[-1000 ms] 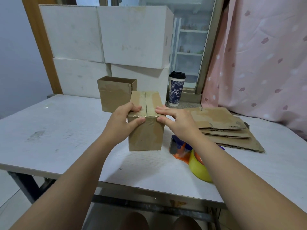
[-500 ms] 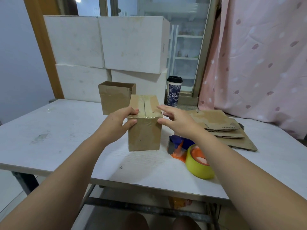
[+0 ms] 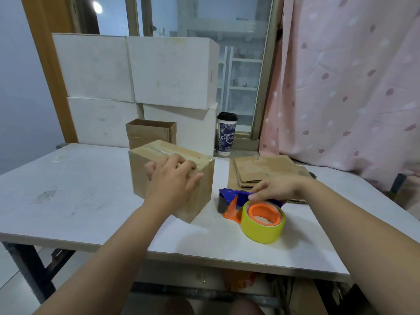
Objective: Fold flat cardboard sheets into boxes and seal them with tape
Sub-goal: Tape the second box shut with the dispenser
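Observation:
A taped brown cardboard box (image 3: 200,196) stands on the white table (image 3: 79,196), turned at an angle. My left hand (image 3: 170,180) grips its near top edge, with the fingers over the taped top and the thumb on the front face. To its right lies a tape dispenser (image 3: 234,203) with a blue handle, an orange body and a yellow tape roll (image 3: 261,230). My right hand (image 3: 277,187) reaches over it, and its fairly straight fingers touch the blue handle. A stack of flat cardboard sheets (image 3: 266,169) lies behind the dispenser.
An open-topped cardboard box (image 3: 150,133) stands behind the taped one. Large white boxes (image 3: 136,71) are stacked at the back against a window. A lidded paper cup (image 3: 226,133) stands at the back edge. A pink curtain (image 3: 352,87) hangs at the right.
My right hand left the box top and moved right and down onto the dispenser handle. My left hand has turned the box at an angle. The camera tilted upward.

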A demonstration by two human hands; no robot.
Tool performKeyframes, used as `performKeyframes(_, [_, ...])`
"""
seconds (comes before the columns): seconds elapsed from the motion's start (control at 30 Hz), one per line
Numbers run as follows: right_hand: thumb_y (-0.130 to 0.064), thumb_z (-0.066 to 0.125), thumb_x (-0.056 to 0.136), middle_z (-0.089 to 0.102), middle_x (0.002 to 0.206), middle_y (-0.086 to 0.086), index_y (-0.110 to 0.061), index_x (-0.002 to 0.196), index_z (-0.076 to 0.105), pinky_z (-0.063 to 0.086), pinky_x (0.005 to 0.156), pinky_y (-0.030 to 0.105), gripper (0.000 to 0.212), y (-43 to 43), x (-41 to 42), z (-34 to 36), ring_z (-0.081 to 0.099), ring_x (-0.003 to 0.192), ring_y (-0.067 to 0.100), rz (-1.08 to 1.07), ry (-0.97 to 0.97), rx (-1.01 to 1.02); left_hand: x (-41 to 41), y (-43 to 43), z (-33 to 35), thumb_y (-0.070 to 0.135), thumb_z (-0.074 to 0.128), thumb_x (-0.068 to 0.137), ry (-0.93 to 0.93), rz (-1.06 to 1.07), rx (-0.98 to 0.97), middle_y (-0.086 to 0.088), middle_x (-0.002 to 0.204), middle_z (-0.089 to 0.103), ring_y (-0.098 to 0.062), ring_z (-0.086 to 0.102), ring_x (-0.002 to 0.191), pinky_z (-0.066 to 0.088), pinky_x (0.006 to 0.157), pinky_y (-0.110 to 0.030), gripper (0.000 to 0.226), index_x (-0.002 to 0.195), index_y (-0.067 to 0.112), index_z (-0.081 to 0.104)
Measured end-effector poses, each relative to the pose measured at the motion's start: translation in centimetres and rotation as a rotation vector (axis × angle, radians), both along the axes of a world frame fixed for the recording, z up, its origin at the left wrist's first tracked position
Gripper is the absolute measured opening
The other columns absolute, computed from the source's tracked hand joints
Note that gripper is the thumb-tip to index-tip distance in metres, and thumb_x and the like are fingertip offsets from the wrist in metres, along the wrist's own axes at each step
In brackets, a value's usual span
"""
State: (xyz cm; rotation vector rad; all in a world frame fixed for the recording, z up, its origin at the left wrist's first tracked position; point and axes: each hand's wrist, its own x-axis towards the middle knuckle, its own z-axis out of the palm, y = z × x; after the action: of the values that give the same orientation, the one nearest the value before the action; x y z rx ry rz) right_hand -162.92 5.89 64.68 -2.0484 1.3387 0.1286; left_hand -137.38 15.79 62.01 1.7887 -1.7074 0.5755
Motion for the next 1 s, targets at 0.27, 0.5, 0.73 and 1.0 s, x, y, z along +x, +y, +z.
performKeyframes(0.27, [-0.042,0.074,0.080,0.062,0.072,-0.005,-0.025,0.084,0.065,0.044,0.054,0.020,0.020,-0.8,-1.7,-3.3,0.056,0.064,0.010,-0.064,-0.032,-0.117,2.5,0.6,3.1,0.063,0.049,0.084,-0.078,-0.159,0.396,0.012,0.140,0.045,-0.015,0.037,0.129,0.017,0.111,-0.040,0.062,0.139,0.037,0.036])
performKeyframes(0.5, [-0.034,0.068,0.087,0.058,0.068,-0.001,-0.016,0.078,0.064,0.041,0.050,0.018,0.021,-0.4,-2.3,-3.6,0.054,0.060,0.010,-0.066,-0.196,-0.067,1.6,-0.2,3.1,0.051,0.036,0.096,-0.208,-0.021,0.456,0.008,0.150,0.031,-0.024,0.036,0.130,0.024,0.106,-0.046,0.048,0.142,0.044,0.028])
performKeyframes(0.73, [-0.035,0.070,0.078,0.062,0.108,0.026,-0.003,0.116,0.060,0.050,0.081,0.042,0.051,0.4,-3.0,-3.8,0.060,0.096,0.034,-0.146,-0.637,0.304,-1.6,-1.9,3.5,0.057,0.029,0.096,-0.431,0.284,0.426,-0.005,0.109,0.060,-0.026,0.052,0.099,0.029,0.088,-0.039,0.046,0.117,0.024,0.053])
performKeyframes(1.0, [-0.027,0.052,0.085,0.066,0.095,0.015,-0.008,0.122,0.056,0.056,0.060,0.033,0.042,1.5,-2.2,-2.4,0.065,0.071,0.022,-0.231,-0.974,0.436,1.9,-1.8,7.9,0.035,0.039,0.099,0.168,-0.154,0.617,0.004,0.112,0.063,-0.018,0.055,0.100,0.041,0.092,-0.038,0.028,0.097,0.035,0.068])
